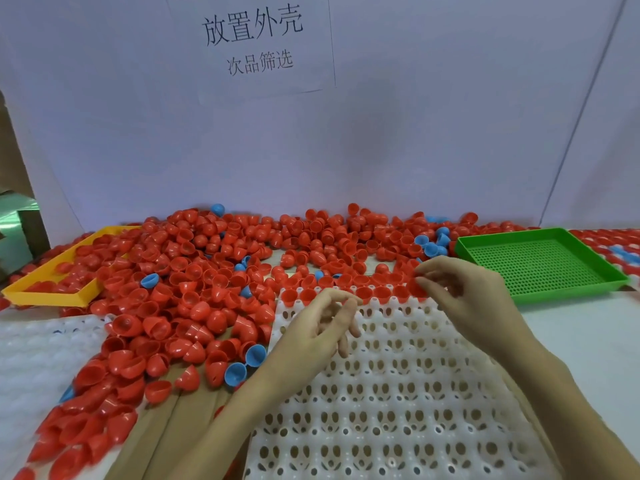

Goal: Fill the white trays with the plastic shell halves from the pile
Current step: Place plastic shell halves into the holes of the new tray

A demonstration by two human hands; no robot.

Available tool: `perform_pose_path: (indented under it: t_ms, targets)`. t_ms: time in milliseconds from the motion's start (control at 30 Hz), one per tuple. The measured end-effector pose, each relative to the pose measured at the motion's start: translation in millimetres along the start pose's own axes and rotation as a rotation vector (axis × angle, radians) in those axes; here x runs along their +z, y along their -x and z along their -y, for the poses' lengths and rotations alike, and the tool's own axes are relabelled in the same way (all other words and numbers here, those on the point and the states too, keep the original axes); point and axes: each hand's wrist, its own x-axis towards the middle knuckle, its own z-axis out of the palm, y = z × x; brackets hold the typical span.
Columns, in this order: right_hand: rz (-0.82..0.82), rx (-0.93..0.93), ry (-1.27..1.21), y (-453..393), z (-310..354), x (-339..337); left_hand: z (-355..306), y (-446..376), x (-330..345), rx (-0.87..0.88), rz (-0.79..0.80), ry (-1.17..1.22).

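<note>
A large pile of red shell halves (194, 271), with a few blue ones (149, 280) mixed in, covers the table's back and left. A white cupped tray (381, 393) lies in front of me; its far row holds several red halves (381, 292). My right hand (464, 296) hovers over the right end of that row, thumb and forefinger pinching a red shell half (414, 289). Over the tray's far left part my left hand (322, 330) hangs with loosely curled fingers and holds nothing. A second white tray (34, 358) lies at the left, partly under the pile.
A yellow tray (52, 296) sits at the back left, half buried in shells. A green perforated tray (540, 265) stands at the right, and beyond it a tray filled with shells (616, 251). A white backboard with a paper sign (252, 39) closes off the rear.
</note>
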Motion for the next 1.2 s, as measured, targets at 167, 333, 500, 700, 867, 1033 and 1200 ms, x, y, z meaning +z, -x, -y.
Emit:
perform_pose_path:
  t_ms: [167, 333, 500, 700, 867, 1033, 1200]
  targets:
    - [-0.102, 0.084, 0.093, -4.1, -36.1, -3.1, 7.2, 1.9, -1.4, -0.015, 0.034, -0.154]
    - [-0.092, 0.084, 0.114, -3.5, -43.0, 6.7, 8.6, 2.1, -1.3, -0.021, 0.043, -0.225]
    - [-0.042, 0.08, 0.182, -4.7, -46.9, 11.5, 5.8, 3.0, -0.9, -0.029, 0.058, -0.231]
    - [0.028, 0.099, 0.345, -5.0, -58.2, 11.7, 4.6, 2.4, -1.5, -0.032, 0.097, -0.262]
    - [-0.031, 0.102, 0.323, -4.0, -56.6, 15.2, -3.4, -12.3, -7.5, -0.052, 0.119, -0.171]
    - [-0.088, 0.04, 0.258, -3.8, -44.4, 18.6, -4.3, -68.6, -10.4, -0.042, -0.087, -0.108]
    - [-0.052, 0.013, 0.209, -2.4, -41.7, 20.5, 18.5, -144.1, -6.9, 0.174, -0.22, -0.915]
